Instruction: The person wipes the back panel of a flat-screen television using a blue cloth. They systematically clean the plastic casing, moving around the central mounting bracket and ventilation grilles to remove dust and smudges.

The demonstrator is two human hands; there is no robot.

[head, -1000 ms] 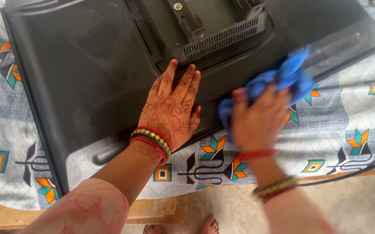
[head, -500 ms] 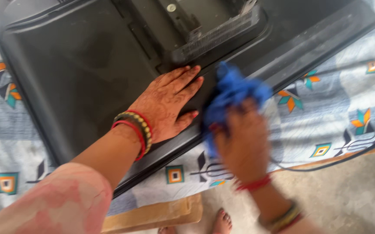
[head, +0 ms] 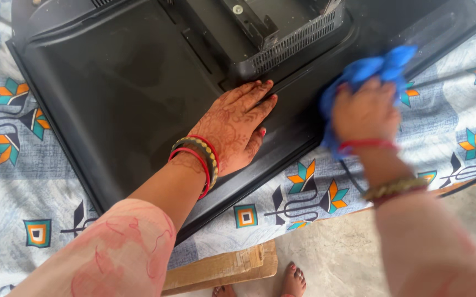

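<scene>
Blue cloth (head: 378, 69) is gripped in the right hand (head: 365, 113) against the black television back (head: 122, 93); the left hand (head: 237, 124) is laid open, bracing it.

The right grip (head: 365, 113) clutches a soft blue cloth (head: 383, 66) on the matt, dusty black plastic panel (head: 122, 88), with printed cotton sheet (head: 23, 181) and rough wood (head: 221, 269) below.

My left hand (head: 237, 125) lies flat, palm down, fingers (head: 257, 93) straight and close together, pointing up and to the right, forearm stretched out from the lower left. My right hand (head: 365, 113) (blurred) is balled up, fingers curled tight, wrist bent, the arm reaching in from the lower right.
</scene>
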